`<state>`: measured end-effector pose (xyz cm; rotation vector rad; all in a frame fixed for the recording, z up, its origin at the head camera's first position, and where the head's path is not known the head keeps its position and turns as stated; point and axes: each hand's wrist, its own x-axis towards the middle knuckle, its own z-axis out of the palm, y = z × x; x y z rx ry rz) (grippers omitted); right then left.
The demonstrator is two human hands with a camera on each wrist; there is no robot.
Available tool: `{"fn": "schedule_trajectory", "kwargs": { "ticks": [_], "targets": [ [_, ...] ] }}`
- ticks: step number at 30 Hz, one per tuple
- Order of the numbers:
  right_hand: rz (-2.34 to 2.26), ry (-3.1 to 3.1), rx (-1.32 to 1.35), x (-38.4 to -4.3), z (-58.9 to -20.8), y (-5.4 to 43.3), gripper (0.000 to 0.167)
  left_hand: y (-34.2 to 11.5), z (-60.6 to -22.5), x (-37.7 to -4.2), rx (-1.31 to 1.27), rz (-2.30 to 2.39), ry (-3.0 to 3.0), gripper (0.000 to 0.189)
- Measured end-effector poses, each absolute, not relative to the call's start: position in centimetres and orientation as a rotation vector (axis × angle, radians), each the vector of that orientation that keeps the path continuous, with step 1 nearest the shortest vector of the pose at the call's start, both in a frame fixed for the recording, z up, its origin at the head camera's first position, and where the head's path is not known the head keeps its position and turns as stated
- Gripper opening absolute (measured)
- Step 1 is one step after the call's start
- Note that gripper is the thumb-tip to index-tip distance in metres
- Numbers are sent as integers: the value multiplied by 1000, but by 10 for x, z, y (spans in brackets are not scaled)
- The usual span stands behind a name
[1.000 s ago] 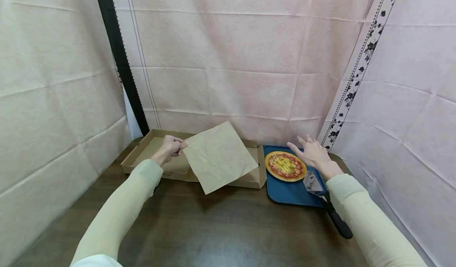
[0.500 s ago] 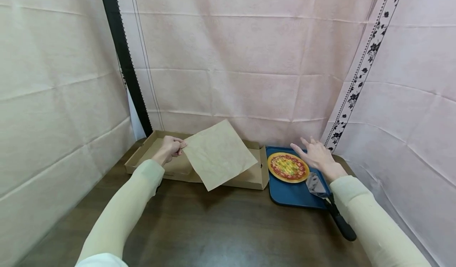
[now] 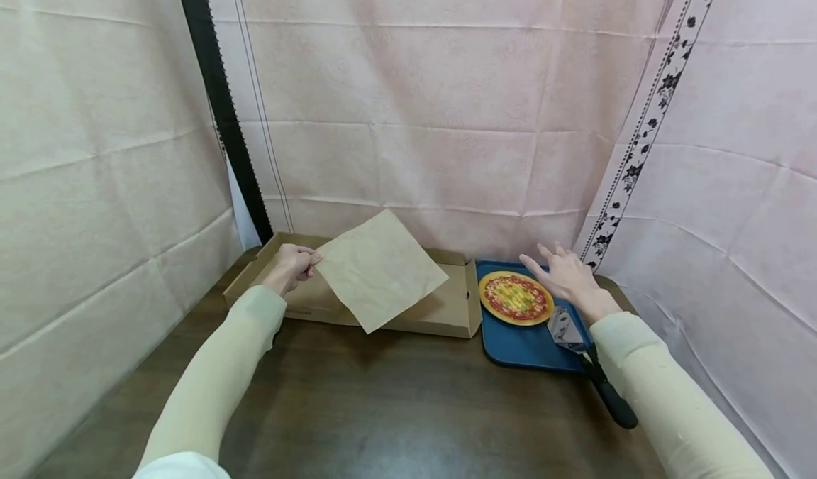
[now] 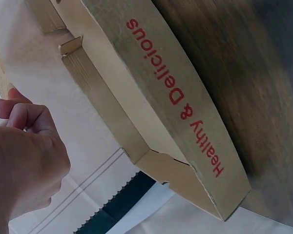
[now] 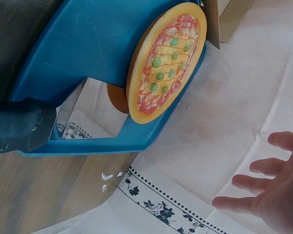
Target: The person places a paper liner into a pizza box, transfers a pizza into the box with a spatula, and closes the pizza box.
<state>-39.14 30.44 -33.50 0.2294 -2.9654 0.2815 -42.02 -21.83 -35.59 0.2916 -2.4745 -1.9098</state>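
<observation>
My left hand (image 3: 292, 266) pinches a square sheet of brown parchment paper (image 3: 383, 272) by its left corner, in the head view. The sheet hangs tilted over an open cardboard pizza box (image 3: 454, 317) and hides much of its middle. In the left wrist view, the box wall (image 4: 176, 92) bears red lettering, and only a sliver of the paper shows. My right hand (image 3: 567, 280), fingers spread and holding nothing, hovers over the back right of a blue tray (image 3: 517, 351). A pizza (image 3: 515, 298) lies on that tray. Beside it rests a pizza server (image 3: 564, 330).
The server's black handle (image 3: 615, 404) sticks out past the tray's front right corner, below my right forearm. Pale cloth (image 3: 447, 110) walls in the dark wooden table (image 3: 357, 408) at the back and both sides. Box and tray stand side by side.
Over the last half second my left hand has moved a little left and up with the paper. My right hand stays over the tray; box and pizza keep their places.
</observation>
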Motion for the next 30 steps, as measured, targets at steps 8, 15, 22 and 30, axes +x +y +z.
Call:
{"fn": "schedule_trajectory", "kwargs": {
  "ticks": [8,15,22,30],
  "targets": [
    [278,-2956,232,-391,-335,305,87,-228,-357,-422,354,-1872,-2471,37],
    [283,-2959,229,-391,-334,305,86,-239,-360,-423,402,-1897,-2428,38],
    [282,-2967,226,-390,-332,304,85,-247,-359,-421,423,-1951,-2368,39],
    [296,-2969,212,-388,-330,305,86,-254,-359,-420,471,-1940,-2374,42]
  ]
}}
